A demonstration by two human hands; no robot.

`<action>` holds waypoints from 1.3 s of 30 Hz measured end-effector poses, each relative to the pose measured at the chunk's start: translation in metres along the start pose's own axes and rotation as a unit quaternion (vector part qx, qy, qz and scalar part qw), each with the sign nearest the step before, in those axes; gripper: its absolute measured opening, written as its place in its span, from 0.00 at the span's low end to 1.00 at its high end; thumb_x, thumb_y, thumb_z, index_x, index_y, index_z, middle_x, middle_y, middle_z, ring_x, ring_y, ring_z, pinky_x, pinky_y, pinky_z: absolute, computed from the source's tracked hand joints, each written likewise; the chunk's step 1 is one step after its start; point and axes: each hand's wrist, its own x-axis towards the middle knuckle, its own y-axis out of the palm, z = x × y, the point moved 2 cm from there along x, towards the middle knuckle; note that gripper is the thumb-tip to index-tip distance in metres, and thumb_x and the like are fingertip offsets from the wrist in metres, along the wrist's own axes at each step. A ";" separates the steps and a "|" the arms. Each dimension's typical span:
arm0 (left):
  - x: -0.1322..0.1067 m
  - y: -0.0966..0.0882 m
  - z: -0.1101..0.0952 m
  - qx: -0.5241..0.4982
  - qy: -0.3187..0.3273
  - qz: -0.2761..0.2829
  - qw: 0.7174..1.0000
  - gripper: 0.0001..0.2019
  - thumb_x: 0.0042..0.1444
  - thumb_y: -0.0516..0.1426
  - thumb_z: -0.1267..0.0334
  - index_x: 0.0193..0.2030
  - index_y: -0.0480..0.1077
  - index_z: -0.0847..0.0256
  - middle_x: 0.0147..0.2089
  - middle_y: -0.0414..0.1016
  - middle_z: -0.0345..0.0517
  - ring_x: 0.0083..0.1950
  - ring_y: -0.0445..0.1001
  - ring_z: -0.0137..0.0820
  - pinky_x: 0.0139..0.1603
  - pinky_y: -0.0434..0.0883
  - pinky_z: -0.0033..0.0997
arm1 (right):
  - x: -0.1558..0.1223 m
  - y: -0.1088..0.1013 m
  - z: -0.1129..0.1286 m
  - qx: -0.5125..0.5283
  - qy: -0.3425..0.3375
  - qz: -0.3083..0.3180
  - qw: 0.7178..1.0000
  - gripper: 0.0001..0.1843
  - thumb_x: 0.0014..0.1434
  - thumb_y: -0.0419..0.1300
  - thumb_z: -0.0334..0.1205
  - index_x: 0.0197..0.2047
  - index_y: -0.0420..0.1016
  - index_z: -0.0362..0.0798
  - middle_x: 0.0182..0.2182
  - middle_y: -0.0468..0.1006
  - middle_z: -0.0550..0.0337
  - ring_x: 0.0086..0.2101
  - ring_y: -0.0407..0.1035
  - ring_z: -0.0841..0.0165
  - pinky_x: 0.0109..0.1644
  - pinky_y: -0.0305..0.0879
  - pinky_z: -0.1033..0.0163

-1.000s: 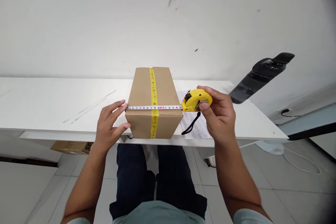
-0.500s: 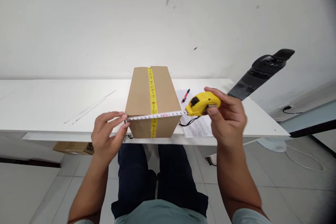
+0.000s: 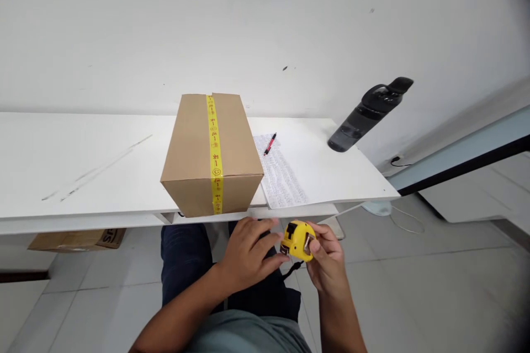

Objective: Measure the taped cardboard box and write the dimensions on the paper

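Note:
A brown cardboard box (image 3: 212, 149) sealed with a strip of yellow tape stands at the front edge of the white table (image 3: 83, 176). Below the table edge, over my lap, my right hand (image 3: 327, 262) is closed around a yellow tape measure (image 3: 297, 240). My left hand (image 3: 248, 253) is beside it, its fingertips pinched at the tape measure's mouth; no blade shows drawn out. Both hands are apart from the box.
A printed sheet of paper (image 3: 281, 176) lies right of the box with a red pen (image 3: 270, 144) on it. A dark bottle (image 3: 366, 113) stands at the table's right end. A flat cardboard piece (image 3: 78, 238) lies under the table. Tiled floor to the right.
The tape was stretched across the box's front top edge; now it is drawn back in, and both hands have dropped with the tape measure to my lap. The camera has turned left.

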 end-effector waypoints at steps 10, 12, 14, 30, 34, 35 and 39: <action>0.020 0.085 0.025 0.107 -0.176 0.209 0.956 0.30 0.65 0.59 0.50 0.70 0.64 0.59 0.76 0.62 0.56 0.76 0.61 0.51 0.76 0.57 0.62 | 0.022 -0.061 0.003 0.047 0.017 -0.122 0.991 0.19 0.57 0.72 0.56 0.48 0.83 0.55 0.48 0.85 0.57 0.37 0.80 0.69 0.29 0.75 0.69; 0.014 0.084 0.030 0.126 -0.195 0.206 0.950 0.27 0.66 0.58 0.55 0.70 0.65 0.58 0.76 0.62 0.51 0.76 0.61 0.48 0.76 0.60 0.57 | 0.021 -0.068 0.005 0.040 0.018 -0.115 0.992 0.19 0.59 0.70 0.56 0.48 0.82 0.55 0.50 0.85 0.55 0.39 0.80 0.67 0.28 0.74 0.69; 0.006 0.076 0.034 0.143 -0.193 0.201 0.950 0.26 0.67 0.57 0.57 0.70 0.65 0.57 0.76 0.62 0.48 0.77 0.61 0.47 0.75 0.62 0.54 | 0.021 -0.073 0.004 0.039 0.018 -0.115 0.992 0.19 0.59 0.70 0.56 0.48 0.82 0.54 0.49 0.85 0.54 0.38 0.80 0.67 0.27 0.74 0.68; -0.042 -0.034 0.050 0.214 -0.221 0.142 0.941 0.24 0.67 0.57 0.50 0.67 0.67 0.55 0.73 0.67 0.52 0.74 0.64 0.52 0.77 0.45 0.65 | 0.027 -0.039 -0.016 0.092 0.079 -0.091 0.988 0.21 0.54 0.74 0.55 0.46 0.82 0.51 0.48 0.84 0.54 0.37 0.80 0.69 0.29 0.75 0.70; -0.033 -0.039 0.012 0.141 -0.196 0.077 0.967 0.23 0.67 0.57 0.53 0.66 0.66 0.53 0.69 0.71 0.52 0.74 0.63 0.48 0.79 0.39 0.65 | 0.019 -0.003 -0.021 0.071 0.085 -0.049 0.993 0.22 0.53 0.74 0.56 0.46 0.80 0.53 0.42 0.84 0.58 0.32 0.77 0.70 0.29 0.75 0.69; -0.030 -0.037 0.004 0.102 -0.175 0.073 0.977 0.25 0.67 0.57 0.52 0.68 0.63 0.53 0.69 0.71 0.54 0.74 0.64 0.47 0.79 0.42 0.63 | 0.015 0.009 -0.022 0.061 0.087 -0.036 0.994 0.23 0.52 0.75 0.56 0.46 0.80 0.54 0.40 0.84 0.59 0.31 0.76 0.69 0.28 0.74 0.68; -0.021 -0.022 -0.008 -0.127 -0.187 0.091 0.970 0.39 0.66 0.55 0.39 0.76 0.51 0.55 0.76 0.59 0.64 0.76 0.62 0.48 0.72 0.65 0.54 | -0.012 0.056 -0.033 0.054 0.153 0.046 0.986 0.25 0.51 0.74 0.60 0.46 0.79 0.54 0.37 0.83 0.59 0.30 0.76 0.67 0.28 0.73 0.66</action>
